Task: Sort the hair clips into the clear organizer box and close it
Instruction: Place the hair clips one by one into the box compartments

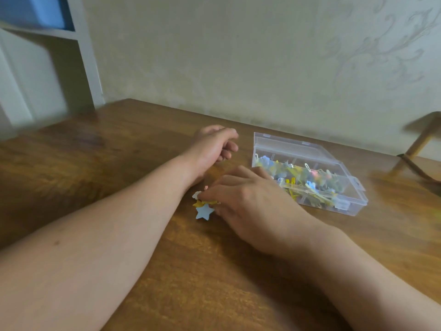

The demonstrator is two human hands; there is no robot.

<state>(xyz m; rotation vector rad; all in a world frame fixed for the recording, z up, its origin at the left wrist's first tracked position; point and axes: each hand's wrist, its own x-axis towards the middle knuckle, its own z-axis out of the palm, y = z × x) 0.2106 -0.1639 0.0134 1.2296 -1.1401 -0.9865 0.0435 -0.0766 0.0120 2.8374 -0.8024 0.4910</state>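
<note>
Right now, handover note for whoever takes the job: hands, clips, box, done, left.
Right hand: fingers down on a small loose pile of clips on the table, the blue star clip showing at its edge; whether it has gripped any is unclear.
Left hand: loosely curled, resting on the table beyond the pile, nothing visible in it.
Clear organizer box: to the right, lid up at the back, already holding many clips.
Done: most clips boxed.
Left: move the last pile in, close the lid.

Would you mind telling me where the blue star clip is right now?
In the head view, the blue star clip lies on the table, at the right hand fingertips, left of the organizer box.
</note>
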